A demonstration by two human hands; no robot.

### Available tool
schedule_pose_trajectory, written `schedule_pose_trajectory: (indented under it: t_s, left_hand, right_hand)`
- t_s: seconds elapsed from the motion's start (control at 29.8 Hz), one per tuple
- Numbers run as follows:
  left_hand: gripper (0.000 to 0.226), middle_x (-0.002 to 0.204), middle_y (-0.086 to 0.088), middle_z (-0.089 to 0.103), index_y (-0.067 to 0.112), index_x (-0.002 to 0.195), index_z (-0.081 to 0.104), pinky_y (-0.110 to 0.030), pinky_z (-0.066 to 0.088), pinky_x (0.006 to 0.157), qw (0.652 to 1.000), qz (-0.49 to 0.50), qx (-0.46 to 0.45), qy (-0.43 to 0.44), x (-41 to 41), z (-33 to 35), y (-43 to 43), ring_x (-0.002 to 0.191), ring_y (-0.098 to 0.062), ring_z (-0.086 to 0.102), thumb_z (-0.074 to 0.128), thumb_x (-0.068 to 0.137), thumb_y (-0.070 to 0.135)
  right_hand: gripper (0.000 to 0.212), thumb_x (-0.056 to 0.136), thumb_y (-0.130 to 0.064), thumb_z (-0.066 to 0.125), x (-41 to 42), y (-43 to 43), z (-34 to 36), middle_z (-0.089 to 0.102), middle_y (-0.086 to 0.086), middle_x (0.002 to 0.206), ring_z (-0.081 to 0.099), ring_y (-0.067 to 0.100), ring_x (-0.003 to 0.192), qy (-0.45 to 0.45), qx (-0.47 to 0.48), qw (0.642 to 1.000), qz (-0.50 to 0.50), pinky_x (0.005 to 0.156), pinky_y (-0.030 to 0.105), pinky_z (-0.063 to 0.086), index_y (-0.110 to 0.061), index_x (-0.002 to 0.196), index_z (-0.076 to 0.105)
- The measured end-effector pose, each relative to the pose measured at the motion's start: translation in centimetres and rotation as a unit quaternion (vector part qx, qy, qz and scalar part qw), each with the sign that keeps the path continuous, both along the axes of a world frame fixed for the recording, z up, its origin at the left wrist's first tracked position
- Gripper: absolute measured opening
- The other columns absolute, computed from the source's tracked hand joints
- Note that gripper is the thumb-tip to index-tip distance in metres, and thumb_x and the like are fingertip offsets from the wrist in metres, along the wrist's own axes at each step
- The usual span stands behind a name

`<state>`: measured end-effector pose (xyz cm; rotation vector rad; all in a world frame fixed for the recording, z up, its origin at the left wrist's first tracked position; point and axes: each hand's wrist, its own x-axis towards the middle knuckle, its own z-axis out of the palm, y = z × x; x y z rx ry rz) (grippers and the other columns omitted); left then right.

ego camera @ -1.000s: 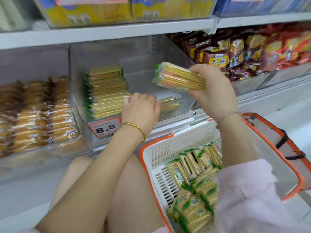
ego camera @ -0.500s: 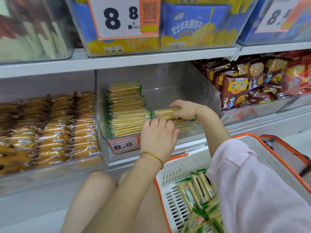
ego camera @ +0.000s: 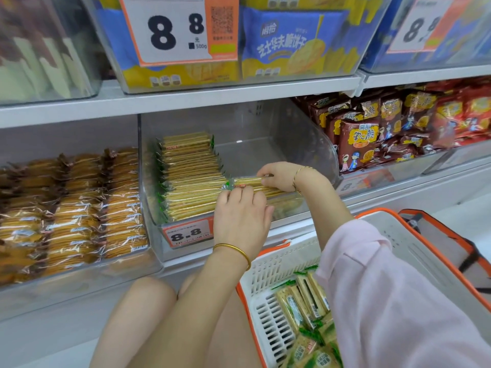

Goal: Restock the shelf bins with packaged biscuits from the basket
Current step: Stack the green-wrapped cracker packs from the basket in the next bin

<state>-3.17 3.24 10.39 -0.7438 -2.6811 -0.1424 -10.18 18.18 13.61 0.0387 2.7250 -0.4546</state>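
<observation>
The clear bin [ego camera: 300,144] on the middle shelf holds a row [ego camera: 191,176] of flat yellow biscuit packs standing on edge along its left side, from the back wall to the front. Both hands reach into the bin's front right part, close together on one packet [ego camera: 248,181] that lies on its long edge just beside the row's right side. The right hand [ego camera: 279,176] pinches the packet's right end from above, thumb and fingers curled on it. The left hand [ego camera: 240,221] comes over the bin's front wall with its fingers bent down onto the packet's left end; whether it grips cannot be told. A price tag [ego camera: 187,232] reading 8.8 sits on the bin's front wall, left of the left hand. Below and right of the bin stands a white basket [ego camera: 276,266] with an orange rim, with more green-and-yellow packs [ego camera: 300,301] in it. Left of the bin are round biscuits [ego camera: 74,205] in clear wrap; right of it, brown bags [ego camera: 358,139].
</observation>
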Motion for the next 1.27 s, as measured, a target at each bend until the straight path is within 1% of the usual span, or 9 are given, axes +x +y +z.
schedule_pose_trajectory:
  t_s: [0.37, 0.67, 0.77, 0.84, 0.9, 1.01, 1.11, 1.21, 1.27]
  left_hand:
    - [0.041, 0.093, 0.002, 0.063, 0.021, 0.095, 0.061, -0.036, 0.04, 0.085, 1.0, -0.008, 0.002, -0.013, 0.1, 0.1, -0.1, 0.09, -0.02, 0.057, 0.026, 0.092, 0.041]
    - [0.046, 0.093, 0.001, 0.063, 0.02, 0.096, 0.061, -0.036, 0.04, 0.085, 1.0, -0.017, 0.002, -0.011, -0.1, -0.1, -0.3, 0.09, -0.021, 0.057, 0.02, 0.091, 0.041]
    - [0.037, 0.101, 0.0, 0.064, 0.018, 0.1, 0.063, -0.036, 0.038, 0.09, 0.996, -0.031, 0.075, 0.028, 0.4, -0.2, -0.5, 0.097, -0.021, 0.059, 0.032, 0.088, 0.035]
    - [0.026, 0.108, 0.0, 0.064, 0.016, 0.104, 0.063, -0.035, 0.034, 0.089, 0.982, -0.08, 0.152, 0.076, 1.4, -0.6, -0.5, 0.103, -0.022, 0.057, 0.047, 0.084, 0.022]
    - [0.027, 0.11, -0.001, 0.064, 0.014, 0.104, 0.064, -0.035, 0.037, 0.083, 0.967, -0.154, 0.176, 0.099, 2.7, -1.7, -0.3, 0.103, -0.022, 0.055, 0.052, 0.08, 0.013]
    - [0.032, 0.11, -0.004, 0.063, 0.012, 0.104, 0.063, -0.036, 0.042, 0.079, 0.954, -0.263, 0.143, 0.014, 4.6, -4.9, 0.6, 0.101, -0.023, 0.051, 0.046, 0.077, 0.012]
    - [0.036, 0.109, -0.008, 0.062, 0.009, 0.104, 0.062, -0.041, 0.05, 0.082, 0.936, -0.308, 0.103, -0.133, 6.1, -8.9, 1.4, 0.1, -0.027, 0.054, 0.037, 0.079, 0.012]
    - [0.036, 0.116, -0.011, 0.058, 0.007, 0.111, 0.061, -0.044, 0.048, 0.089, 0.913, -0.293, 0.109, -0.261, 7.1, -10.2, 2.1, 0.108, -0.03, 0.054, 0.037, 0.084, 0.004]
    - [0.033, 0.121, -0.009, 0.055, 0.008, 0.116, 0.059, -0.041, 0.044, 0.092, 0.91, -0.254, 0.117, -0.307, 7.0, -10.3, 2.4, 0.113, -0.027, 0.051, 0.041, 0.089, 0.001]
  right_hand:
    - [0.04, 0.094, -0.033, 0.049, 0.0, 0.5, -1.3, 0.05, 0.001, 0.137, 0.047, 0.024, 0.125, 0.075, 0.015, 0.997, -0.028, 0.106, 0.04, 0.038, -0.028, 0.134, 0.049]
    - [0.042, 0.093, -0.029, 0.052, 1.1, 0.6, -0.6, 0.048, 0.005, 0.138, 0.045, 0.027, 0.126, 0.124, -0.012, 0.991, -0.045, 0.104, 0.045, 0.039, -0.027, 0.135, 0.047]
    - [0.039, 0.093, -0.02, 0.053, 4.5, 0.6, 1.3, 0.052, 0.005, 0.134, 0.048, 0.022, 0.124, 0.231, -0.071, 0.968, -0.065, 0.107, 0.039, 0.037, -0.022, 0.132, 0.051]
    - [0.036, 0.091, -0.01, 0.055, 8.7, 0.7, 2.5, 0.058, 0.001, 0.126, 0.051, 0.014, 0.118, 0.321, -0.151, 0.93, -0.095, 0.104, 0.03, 0.038, -0.015, 0.127, 0.057]
    - [0.032, 0.09, -0.004, 0.056, 13.6, 1.0, 2.1, 0.061, -0.008, 0.113, 0.055, 0.003, 0.106, 0.362, -0.248, 0.887, -0.143, 0.094, 0.022, 0.044, -0.015, 0.119, 0.06]
    - [0.029, 0.09, -0.002, 0.054, 19.5, 2.2, -2.9, 0.065, -0.006, 0.104, 0.059, 0.004, 0.098, 0.265, -0.312, 0.88, -0.241, 0.088, 0.025, 0.049, -0.021, 0.112, 0.061]
    - [0.028, 0.095, -0.009, 0.05, 24.1, 3.7, -9.8, 0.062, 0.003, 0.119, 0.058, 0.016, 0.105, 0.068, -0.181, 0.933, -0.304, 0.085, 0.027, 0.047, -0.018, 0.119, 0.06]
    - [0.036, 0.094, -0.003, 0.045, 27.3, 3.8, -15.1, 0.059, 0.005, 0.126, 0.058, 0.021, 0.107, -0.069, -0.076, 0.938, -0.332, 0.079, 0.026, 0.048, -0.017, 0.126, 0.055]
    - [0.054, 0.087, 0.009, 0.043, 28.0, 2.7, -17.4, 0.051, 0.006, 0.135, 0.054, 0.023, 0.115, -0.133, -0.036, 0.949, -0.283, 0.087, 0.031, 0.051, -0.02, 0.132, 0.05]
